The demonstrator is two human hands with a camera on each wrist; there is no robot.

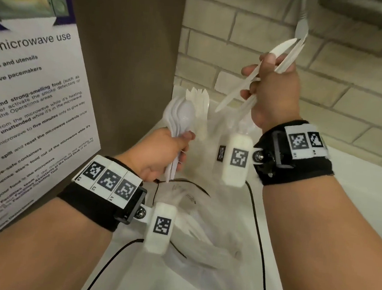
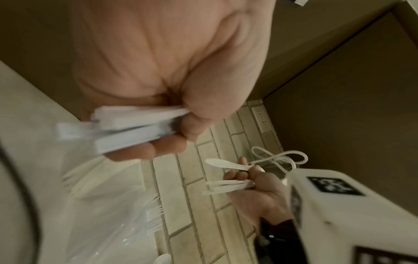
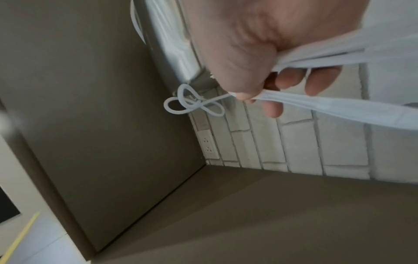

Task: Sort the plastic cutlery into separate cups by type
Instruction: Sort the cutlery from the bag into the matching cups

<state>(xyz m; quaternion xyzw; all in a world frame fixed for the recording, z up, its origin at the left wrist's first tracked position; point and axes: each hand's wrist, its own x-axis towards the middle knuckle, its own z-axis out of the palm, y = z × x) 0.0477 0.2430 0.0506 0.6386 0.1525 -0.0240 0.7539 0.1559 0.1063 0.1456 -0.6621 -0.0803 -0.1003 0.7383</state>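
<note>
Both forearms frame a clear bag [image 1: 199,249] on the bench; left hand [image 1: 161,151] clamps spoons [image 1: 183,118], right hand [image 1: 273,94] clamps knives [image 1: 283,55]; gathering step, next needs 2 separate cups

white counter [image 1: 353,205] under clear cutlery bag [image 1: 199,249]
</note>
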